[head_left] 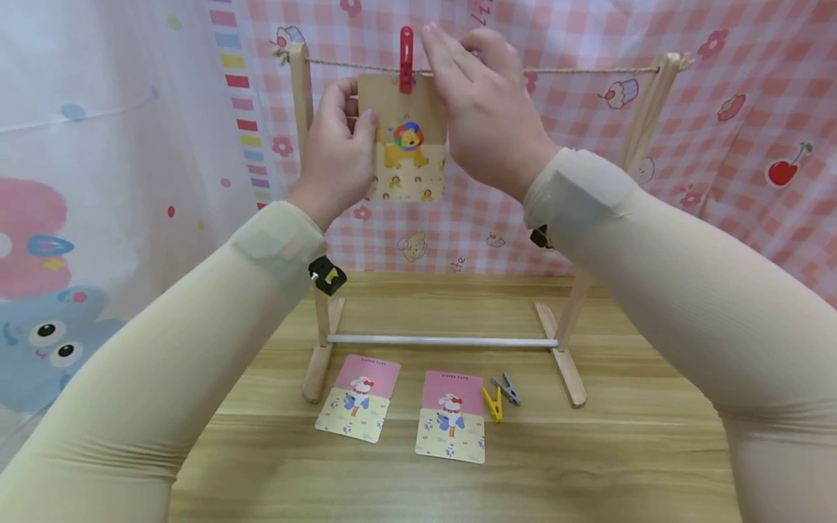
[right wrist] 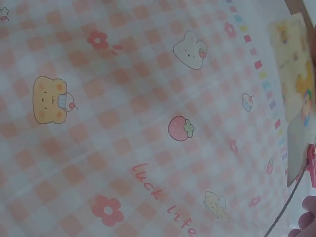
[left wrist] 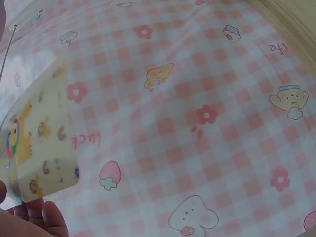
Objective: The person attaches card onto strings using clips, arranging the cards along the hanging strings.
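A tan and cream lion card (head_left: 407,138) hangs at a twine line (head_left: 582,70), with a red clothespin (head_left: 406,62) upright over its top edge and the line. My left hand (head_left: 340,145) pinches the card's left edge, thumb in front and fingers behind; in the left wrist view its fingertips (left wrist: 42,217) show below the card's corner. Just right of the clothespin, my right hand (head_left: 487,109) is raised with its fingers mostly straight, overlapping the card's right edge. In the right wrist view its fingertips (right wrist: 307,219) are beside the red clothespin (right wrist: 311,165), with a gap between.
Wooden posts (head_left: 647,116) hold the line, joined low down by a white rod (head_left: 445,341). On the wooden table (head_left: 556,465) lie a left rabbit card (head_left: 357,398), a right rabbit card (head_left: 451,418), a yellow clothespin (head_left: 493,404) and a grey clothespin (head_left: 506,389). A checked curtain (head_left: 458,232) hangs behind.
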### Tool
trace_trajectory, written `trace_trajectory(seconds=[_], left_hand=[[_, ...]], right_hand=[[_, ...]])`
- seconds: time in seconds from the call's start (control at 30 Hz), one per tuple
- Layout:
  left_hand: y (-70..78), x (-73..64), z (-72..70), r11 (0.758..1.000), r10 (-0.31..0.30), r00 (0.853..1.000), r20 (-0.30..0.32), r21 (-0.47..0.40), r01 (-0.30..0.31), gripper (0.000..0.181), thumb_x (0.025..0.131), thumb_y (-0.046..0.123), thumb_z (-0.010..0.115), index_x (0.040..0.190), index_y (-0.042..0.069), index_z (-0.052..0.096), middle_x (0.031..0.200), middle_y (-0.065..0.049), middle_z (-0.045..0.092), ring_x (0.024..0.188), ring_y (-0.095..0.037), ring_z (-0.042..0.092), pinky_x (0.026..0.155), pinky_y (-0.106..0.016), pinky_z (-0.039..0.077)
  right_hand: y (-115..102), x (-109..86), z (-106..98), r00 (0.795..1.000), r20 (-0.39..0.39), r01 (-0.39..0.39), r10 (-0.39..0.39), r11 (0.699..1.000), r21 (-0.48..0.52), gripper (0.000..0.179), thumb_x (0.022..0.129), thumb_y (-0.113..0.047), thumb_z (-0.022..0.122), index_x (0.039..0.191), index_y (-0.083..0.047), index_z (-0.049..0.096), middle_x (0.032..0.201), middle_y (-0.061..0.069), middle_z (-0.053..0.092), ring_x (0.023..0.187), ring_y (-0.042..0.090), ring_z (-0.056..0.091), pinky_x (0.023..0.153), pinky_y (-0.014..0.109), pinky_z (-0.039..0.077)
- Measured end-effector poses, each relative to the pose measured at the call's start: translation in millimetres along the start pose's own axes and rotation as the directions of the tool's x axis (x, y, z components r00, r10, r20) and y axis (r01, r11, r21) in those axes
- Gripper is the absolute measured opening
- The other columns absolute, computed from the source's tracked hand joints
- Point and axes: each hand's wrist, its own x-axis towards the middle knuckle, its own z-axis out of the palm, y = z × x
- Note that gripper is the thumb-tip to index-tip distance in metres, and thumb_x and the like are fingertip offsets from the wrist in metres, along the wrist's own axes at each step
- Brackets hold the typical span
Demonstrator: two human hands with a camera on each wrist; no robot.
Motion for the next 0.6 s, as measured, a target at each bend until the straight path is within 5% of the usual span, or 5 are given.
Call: trace_trajectory(seconds=[0.23,0.47,0.6], left_hand=[[2.2,-9.9,-3.9,1.000,0.019,1.000,0.013,-0.011,-0.018,0.052,0.113,0.016,0.041,0.164,0.013,0.026,0.143,-0.004,0.048,0.128,-0.011,0.051,0.108,-0.020,0.048],[-1.8,-29.7,-13.0,0.990,0.067,0.997,0.041,0.120,-0.071,0.061,0.113,0.018,0.042,0.168,0.014,0.016,0.169,-0.002,0.028,0.153,-0.005,0.030,0.122,-0.013,0.030],[-14.6,-41.3,-17.8,0.968,0.172,0.984,0.051,0.174,-0.179,0.060,0.111,0.016,0.045,0.166,0.010,0.023,0.168,-0.004,0.030,0.152,-0.008,0.033,0.123,-0.019,0.032]], right_hand=[[6,-25.9,-2,0.999,-0.053,0.013,-0.010,0.998,0.054,0.048,0.115,-0.015,0.031,0.158,0.005,0.039,0.163,0.018,0.045,0.141,0.039,0.046,0.126,0.046,0.025],[16,-61.9,-2,0.983,-0.144,0.124,-0.112,0.989,0.077,0.042,0.110,-0.004,0.045,0.149,0.011,0.049,0.149,0.027,0.058,0.129,0.041,0.059,0.118,0.052,0.035],[19,-85.7,-2,0.980,-0.148,0.148,-0.133,0.984,0.097,0.039,0.105,0.003,0.052,0.142,0.011,0.055,0.142,0.028,0.063,0.123,0.043,0.062,0.110,0.055,0.041]])
